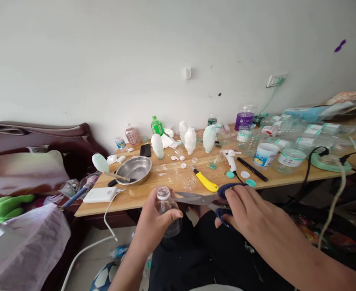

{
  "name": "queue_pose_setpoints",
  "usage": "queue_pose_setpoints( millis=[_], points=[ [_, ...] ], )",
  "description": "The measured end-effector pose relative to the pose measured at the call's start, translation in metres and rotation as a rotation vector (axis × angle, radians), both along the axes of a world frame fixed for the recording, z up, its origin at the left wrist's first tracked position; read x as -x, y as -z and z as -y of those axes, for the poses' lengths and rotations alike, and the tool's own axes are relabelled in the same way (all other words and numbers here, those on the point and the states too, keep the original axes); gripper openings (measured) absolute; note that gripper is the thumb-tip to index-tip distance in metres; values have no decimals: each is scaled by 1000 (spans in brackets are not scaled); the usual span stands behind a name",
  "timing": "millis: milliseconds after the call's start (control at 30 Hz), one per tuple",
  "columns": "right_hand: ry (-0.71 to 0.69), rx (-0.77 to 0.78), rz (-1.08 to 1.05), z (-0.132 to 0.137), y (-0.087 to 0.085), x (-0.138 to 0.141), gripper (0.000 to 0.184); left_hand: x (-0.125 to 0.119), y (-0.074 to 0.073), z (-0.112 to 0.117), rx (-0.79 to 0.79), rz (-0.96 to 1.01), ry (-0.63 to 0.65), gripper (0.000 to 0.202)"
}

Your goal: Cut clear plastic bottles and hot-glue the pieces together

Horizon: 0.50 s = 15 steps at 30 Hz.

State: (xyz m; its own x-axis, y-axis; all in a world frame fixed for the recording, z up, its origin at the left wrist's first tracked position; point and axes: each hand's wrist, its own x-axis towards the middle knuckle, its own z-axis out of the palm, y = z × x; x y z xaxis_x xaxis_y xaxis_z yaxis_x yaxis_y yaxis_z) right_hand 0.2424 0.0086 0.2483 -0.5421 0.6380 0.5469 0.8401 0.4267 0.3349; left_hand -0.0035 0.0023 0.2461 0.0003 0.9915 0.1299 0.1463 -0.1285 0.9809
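Note:
My left hand [153, 220] is wrapped round a small clear plastic bottle [167, 210] with no cap, held upright just below the table's front edge. My right hand [251, 214] grips a pair of scissors [202, 199] by their dark blue handles. The grey blades point left, and their tips reach the bottle's upper part just below the neck. Both hands hover over my lap in dark trousers.
The wooden table [141, 194] holds a steel bowl [135, 169], a yellow utility knife [206, 182], a white glue gun [231, 159], a white power bank [100, 195], white-coated bottles [190, 140], several clear bottles and loose caps. Cables hang at the right. A dark sofa [44, 141] stands left.

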Motion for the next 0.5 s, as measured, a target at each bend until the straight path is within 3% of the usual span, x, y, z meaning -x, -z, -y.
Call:
queue_pose_setpoints(
  millis=[167,500],
  points=[
    [-17,-52,27,-3,-14,3,23,-6,-4,1,10,18,-19,37],
    [20,-71,61,-7,-18,8,33,-9,-6,12,-10,74,-24,30]
  ],
)
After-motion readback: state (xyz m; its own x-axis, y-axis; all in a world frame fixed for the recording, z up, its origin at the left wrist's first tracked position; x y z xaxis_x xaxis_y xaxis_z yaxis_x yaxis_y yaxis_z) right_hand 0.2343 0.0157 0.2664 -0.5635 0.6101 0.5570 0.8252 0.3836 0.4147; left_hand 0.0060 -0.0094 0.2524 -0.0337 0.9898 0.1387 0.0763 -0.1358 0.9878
